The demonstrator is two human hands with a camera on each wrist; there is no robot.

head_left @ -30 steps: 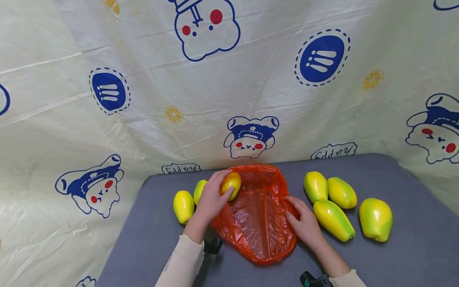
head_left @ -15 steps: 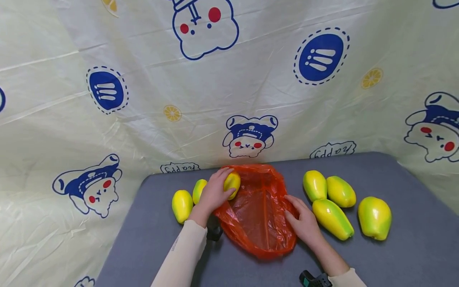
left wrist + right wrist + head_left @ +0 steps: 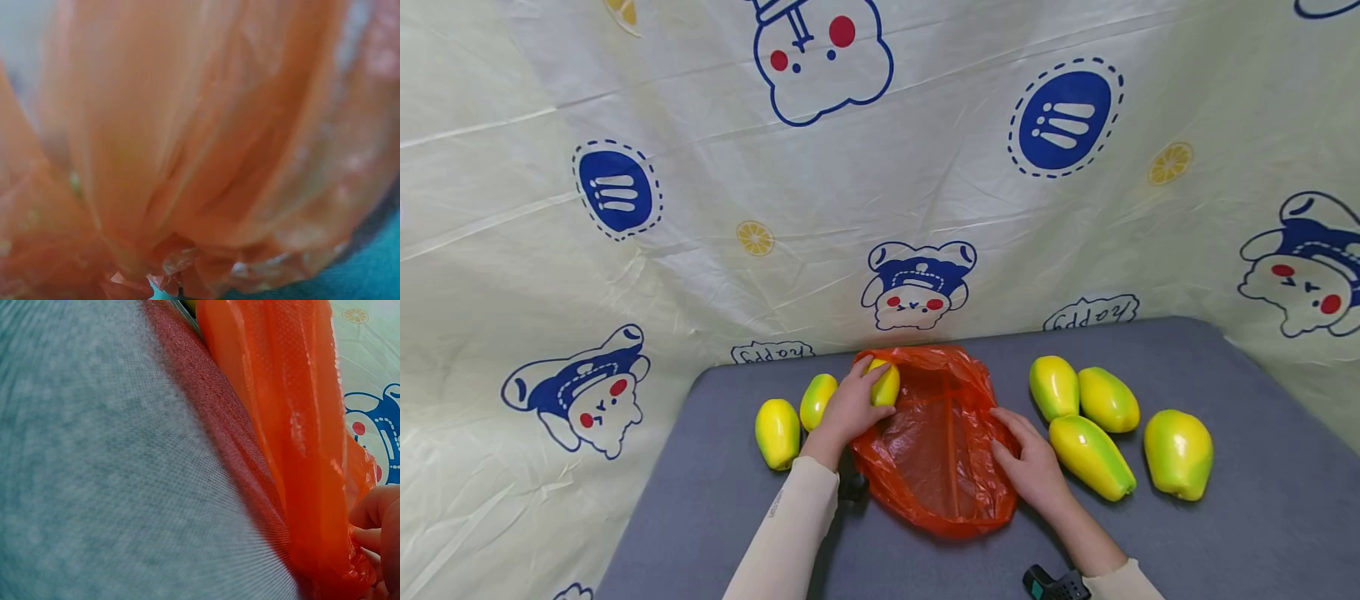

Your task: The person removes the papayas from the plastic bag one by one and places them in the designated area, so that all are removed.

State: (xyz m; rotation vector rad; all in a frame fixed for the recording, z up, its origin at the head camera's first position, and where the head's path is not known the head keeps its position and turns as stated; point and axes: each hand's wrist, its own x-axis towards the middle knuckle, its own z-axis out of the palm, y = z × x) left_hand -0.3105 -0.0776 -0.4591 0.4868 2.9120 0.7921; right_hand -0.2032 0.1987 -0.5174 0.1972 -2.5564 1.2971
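Note:
A red plastic bag [image 3: 932,450] lies with its mouth spread wide on the table. At its far left rim my left hand [image 3: 848,408] grips a yellow-green papaya [image 3: 887,386], which sits just inside the mouth. My right hand [image 3: 1033,462] holds the bag's right rim, and in the right wrist view its fingers [image 3: 375,515] pinch the gathered plastic. Blurred red film [image 3: 206,144] fills most of the left wrist view, hiding the left hand there.
Two papayas, one nearer [image 3: 777,433] and one farther [image 3: 817,400], lie left of the bag. Several more, including a long one [image 3: 1092,458] and a broad one [image 3: 1178,454], lie to its right. A printed cloth [image 3: 820,183] hangs behind the grey table [image 3: 700,500].
My left hand has shifted slightly right relative to the table with the papaya. The bag's near edge has drawn back a little. My right hand stays at the right rim.

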